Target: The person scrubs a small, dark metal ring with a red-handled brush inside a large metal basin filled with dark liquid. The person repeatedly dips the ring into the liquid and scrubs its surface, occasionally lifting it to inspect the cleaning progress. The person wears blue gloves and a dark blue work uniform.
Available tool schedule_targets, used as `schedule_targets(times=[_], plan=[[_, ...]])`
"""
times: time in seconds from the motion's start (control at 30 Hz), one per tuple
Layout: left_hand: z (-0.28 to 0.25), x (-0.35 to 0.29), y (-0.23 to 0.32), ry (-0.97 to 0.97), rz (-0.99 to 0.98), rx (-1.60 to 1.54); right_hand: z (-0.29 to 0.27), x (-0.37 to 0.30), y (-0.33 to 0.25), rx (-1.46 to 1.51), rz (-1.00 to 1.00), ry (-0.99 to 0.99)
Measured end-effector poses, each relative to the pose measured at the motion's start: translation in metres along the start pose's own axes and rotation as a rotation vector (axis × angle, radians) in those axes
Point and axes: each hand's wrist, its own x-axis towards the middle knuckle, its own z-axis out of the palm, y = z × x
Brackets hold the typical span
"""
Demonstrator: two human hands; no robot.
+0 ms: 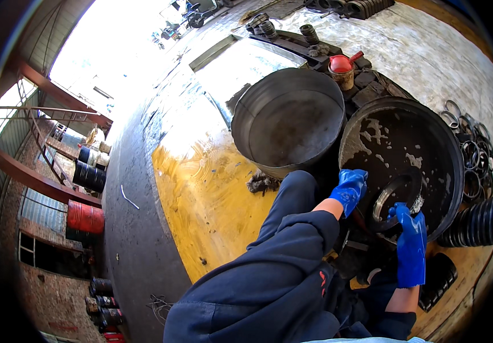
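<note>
My right hand [410, 234], in a long blue rubber glove, has its fingers closed on the lower edge of a metal ring [399, 180]. The ring is dark outside with a shiny inner edge, and it lies tilted in a wide black tub [455, 166] of dark liquid with pale foam patches. At the tub's left rim my left hand [349, 190], gloved in blue too, is closed. Whatever its fingers may hold is hidden.
A deep grey metal drum [269, 126] stands left of the tub. Behind them sit a red scoop [343, 62] and bricks [368, 90]. Loose rings [471, 154] and a stack of black rings [478, 223] lie at the right. Barrels [85, 217] line the far left wall.
</note>
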Motion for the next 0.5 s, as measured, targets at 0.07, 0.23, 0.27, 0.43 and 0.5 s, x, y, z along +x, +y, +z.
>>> schedule_targets(times=[0.07,0.23,0.27,0.43,0.5], plan=[[-0.002,0.001,0.003,-0.006,0.013,-0.002,-0.001,0.001,-0.002,-0.002,-0.001,-0.006],[-0.012,-0.006,0.004,0.007,0.049,0.017,-0.004,0.003,0.003,0.006,0.005,-0.029],[-0.010,-0.006,0.000,0.011,0.050,0.008,-0.001,0.000,0.001,0.011,0.013,-0.017],[-0.011,-0.001,0.003,-0.024,0.038,-0.015,-0.004,0.003,0.001,0.032,-0.006,-0.031],[-0.015,-0.002,0.006,-0.091,-0.006,-0.037,-0.008,0.004,0.006,0.048,-0.022,-0.046]])
